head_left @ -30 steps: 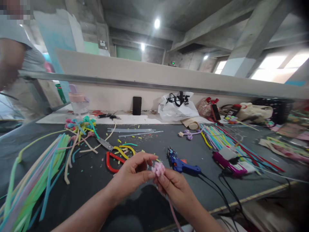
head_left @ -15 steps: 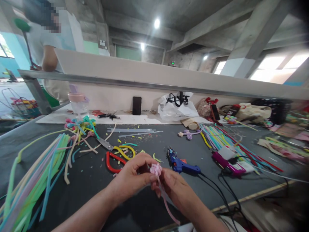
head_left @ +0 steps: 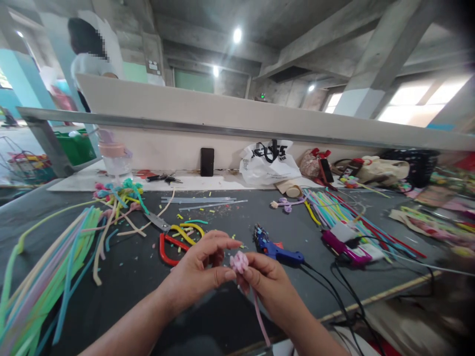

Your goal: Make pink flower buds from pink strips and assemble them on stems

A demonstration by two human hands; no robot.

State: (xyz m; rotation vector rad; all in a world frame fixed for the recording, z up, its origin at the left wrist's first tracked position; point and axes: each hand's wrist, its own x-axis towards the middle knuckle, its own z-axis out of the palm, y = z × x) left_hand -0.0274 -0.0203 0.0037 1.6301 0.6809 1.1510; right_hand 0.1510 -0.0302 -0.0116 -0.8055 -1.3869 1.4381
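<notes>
A pink pipe-cleaner flower with a long pink stem is pinched in my right hand, between thumb and fingertips just under the bloom. My left hand is at the flower's left side, index finger and thumb spread apart. Its thumb tip is close to the petals; whether it touches them I cannot tell. Left of that hand lie scissors with one red and one yellow handle. A blue hot glue gun rests beyond my right hand, its cord running toward the front edge.
Loose pipe cleaners fan out at the left; more bundled pipe cleaners lie right, near a purple power strip. Clear glue sticks, a phone, a white bag and a cup are farther back. Behind the partition is a person.
My left fingers have opened and drawn back from the flower, while my right hand keeps hold of it. Behind the partition, the person has moved to the right.
</notes>
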